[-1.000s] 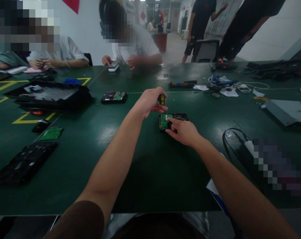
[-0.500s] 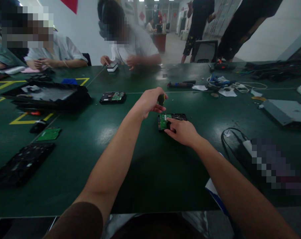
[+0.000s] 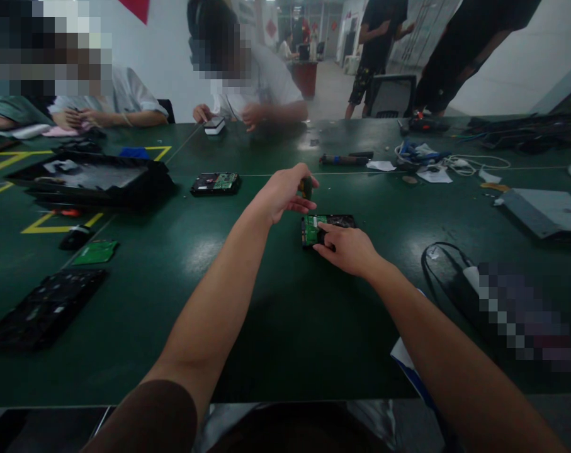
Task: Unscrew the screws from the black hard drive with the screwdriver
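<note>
Left hand point(image 3: 282, 192) is curled shut around the dark handle of a small screwdriver point(image 3: 306, 187), which pokes out past the thumb and fingers and hangs just above the far-left corner of a hard drive point(image 3: 330, 228); the tool's tip is hidden, so I cannot tell whether it touches. Right hand point(image 3: 349, 250) lies loosely spread with nothing clasped in it, forefinger stretched out and pressing on the drive's near edge beside the green circuit board point(image 3: 310, 229). The drive lies flat, board side up, on the dark green counter point(image 3: 276, 302), at about 12 o'clock from the right hand, touching its fingertips, and at about 5 o'clock from the left hand, just below it. Around them, from largest down: a big black tray-like casing point(image 3: 96, 179) at 10 o'clock, well apart; a flat black panel point(image 3: 39, 308) at 8 o'clock near the counter's front edge; a grey metal box point(image 3: 544, 211) at 3 o'clock; a black cable loop point(image 3: 439, 258) at 4 o'clock near the right forearm; a second hard drive point(image 3: 216, 183) at 10 o'clock, closer in; a loose green board point(image 3: 96, 252) at 9 o'clock. Other people sit across the counter, their hands well apart from these two.
</note>
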Available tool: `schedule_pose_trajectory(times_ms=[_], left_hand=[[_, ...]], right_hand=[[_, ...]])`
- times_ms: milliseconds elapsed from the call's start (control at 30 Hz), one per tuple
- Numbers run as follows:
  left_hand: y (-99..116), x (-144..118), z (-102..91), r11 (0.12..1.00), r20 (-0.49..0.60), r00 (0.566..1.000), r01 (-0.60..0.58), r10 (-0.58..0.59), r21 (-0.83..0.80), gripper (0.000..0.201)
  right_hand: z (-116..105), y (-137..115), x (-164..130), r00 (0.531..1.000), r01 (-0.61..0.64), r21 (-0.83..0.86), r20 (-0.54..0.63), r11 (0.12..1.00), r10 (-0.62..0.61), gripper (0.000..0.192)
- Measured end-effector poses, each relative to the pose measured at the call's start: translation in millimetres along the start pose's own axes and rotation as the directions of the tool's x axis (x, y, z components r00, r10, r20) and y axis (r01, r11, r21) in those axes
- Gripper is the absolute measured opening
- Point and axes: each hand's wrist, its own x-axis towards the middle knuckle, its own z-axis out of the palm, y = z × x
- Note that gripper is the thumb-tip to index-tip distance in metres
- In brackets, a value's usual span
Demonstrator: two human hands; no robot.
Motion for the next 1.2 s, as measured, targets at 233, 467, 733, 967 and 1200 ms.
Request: schedule_pose_trajectory(times_ms=[233,467,733,967,1200], left_hand=[[3.1,-2.7,5.8,1.000,-0.011,1.000,0.002,-0.002,-0.008,0.031],[1.7,0.3,1.0,1.000,-0.025,1.000,0.007,-0.007,-0.006,0.028],[-3.6,6.6,1.1,0.999,-0.065,0.998,-0.021,0.023,0.028,0.031],[0.0,1.8,2.1,1.000,-0.042,0.999,-0.017,0.018,0.024,0.030],[-0.4,-0.2,3.9,0.996,-0.031,0.998,-0.053,0.055,0.078,0.030]], right_hand=[[-0.2,-0.5,0.1,1.000,0.006,0.022,-0.009,1.000,-0.006,0.043],[2.7,0.9,0.4,1.000,0.008,0.015,-0.007,1.000,-0.007,0.043],[0.6,0.4,0.8,1.000,0.004,-0.005,0.006,1.000,-0.004,0.044],[0.6,0.1,0.4,1.000,0.005,0.004,0.006,1.000,-0.005,0.044],[2.3,0.7,0.7,1.000,0.006,0.012,0.001,1.000,-0.006,0.044]])
